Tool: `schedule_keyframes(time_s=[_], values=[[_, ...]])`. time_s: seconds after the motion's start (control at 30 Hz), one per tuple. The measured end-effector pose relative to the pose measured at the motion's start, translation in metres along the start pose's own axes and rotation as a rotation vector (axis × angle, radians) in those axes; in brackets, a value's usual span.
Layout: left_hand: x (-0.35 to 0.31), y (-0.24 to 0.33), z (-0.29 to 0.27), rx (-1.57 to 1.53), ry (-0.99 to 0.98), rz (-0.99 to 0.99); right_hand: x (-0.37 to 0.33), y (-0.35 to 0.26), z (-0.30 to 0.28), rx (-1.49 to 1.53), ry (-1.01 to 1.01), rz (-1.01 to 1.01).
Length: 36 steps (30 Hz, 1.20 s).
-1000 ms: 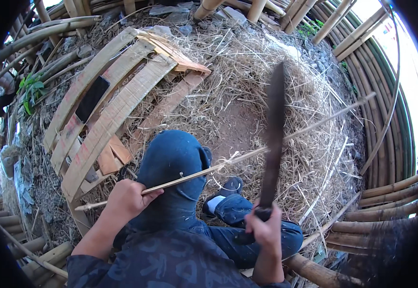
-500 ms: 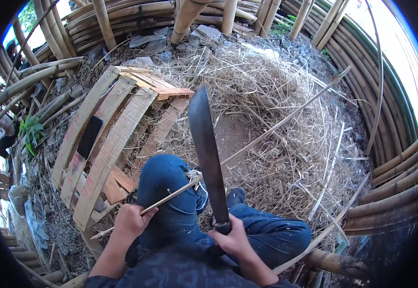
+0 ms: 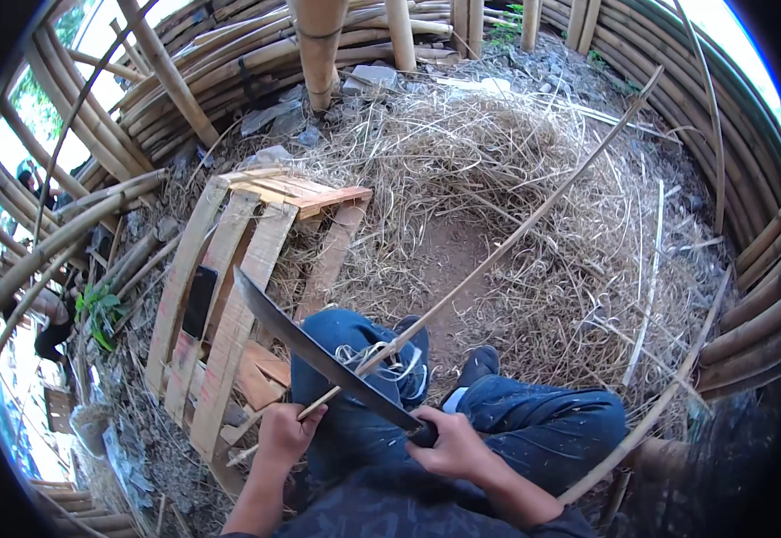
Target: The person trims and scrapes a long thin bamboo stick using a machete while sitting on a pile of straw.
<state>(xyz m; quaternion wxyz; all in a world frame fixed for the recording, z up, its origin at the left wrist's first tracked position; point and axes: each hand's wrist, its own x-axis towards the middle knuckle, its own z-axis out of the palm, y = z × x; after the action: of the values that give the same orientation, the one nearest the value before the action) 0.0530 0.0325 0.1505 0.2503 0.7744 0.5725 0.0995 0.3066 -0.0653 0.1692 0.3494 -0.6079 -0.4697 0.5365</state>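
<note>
My left hand (image 3: 288, 434) is closed around the near part of a long, thin bamboo strip (image 3: 534, 220), which slants up to the far right across my bent knee. My right hand (image 3: 451, 443) grips the dark handle of a machete (image 3: 305, 345). Its broad, dark blade points to the upper left and passes over the strip just beyond my left hand. Whether the edge touches the strip I cannot tell. Curled pale shavings (image 3: 381, 363) hang on the strip over my knee.
A wooden crate (image 3: 238, 318) with spaced slats stands to the left, a black phone (image 3: 199, 301) lying on it. Heaped shavings (image 3: 534, 296) cover the ground ahead. Stacked bamboo poles (image 3: 704, 152) wall the right side. A person (image 3: 50, 318) is partly visible at the far left.
The machete blade has swung from pointing ahead to the upper left, over the strip. The bamboo strip now slants more steeply. The whole view has shifted somewhat.
</note>
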Motion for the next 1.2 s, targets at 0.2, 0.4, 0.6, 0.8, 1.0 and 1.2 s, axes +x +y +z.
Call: schedule_keyframes(time_s=[0.2,0.4,0.6,0.8,1.0,1.2], values=[[-0.004,-0.013,0.007,0.054,0.057,0.074,0.006,-0.021,-0.068,0.207,0.442,-0.049],[-0.006,-0.008,0.018,0.173,0.187,0.163,0.023,-0.012,-0.114,0.207,0.897,-0.018],[-0.006,-0.022,0.024,0.064,0.198,0.143,0.022,0.001,-0.108,0.289,0.772,-0.02],[-0.005,-0.029,0.021,0.094,0.213,0.151,0.003,-0.004,-0.15,0.331,0.636,0.053],[-0.001,-0.032,0.028,0.029,0.251,0.134,0.002,-0.011,-0.149,0.229,0.657,0.09],[-0.001,-0.038,0.027,0.037,0.227,0.093,0.0,-0.007,-0.17,0.379,0.656,0.061]])
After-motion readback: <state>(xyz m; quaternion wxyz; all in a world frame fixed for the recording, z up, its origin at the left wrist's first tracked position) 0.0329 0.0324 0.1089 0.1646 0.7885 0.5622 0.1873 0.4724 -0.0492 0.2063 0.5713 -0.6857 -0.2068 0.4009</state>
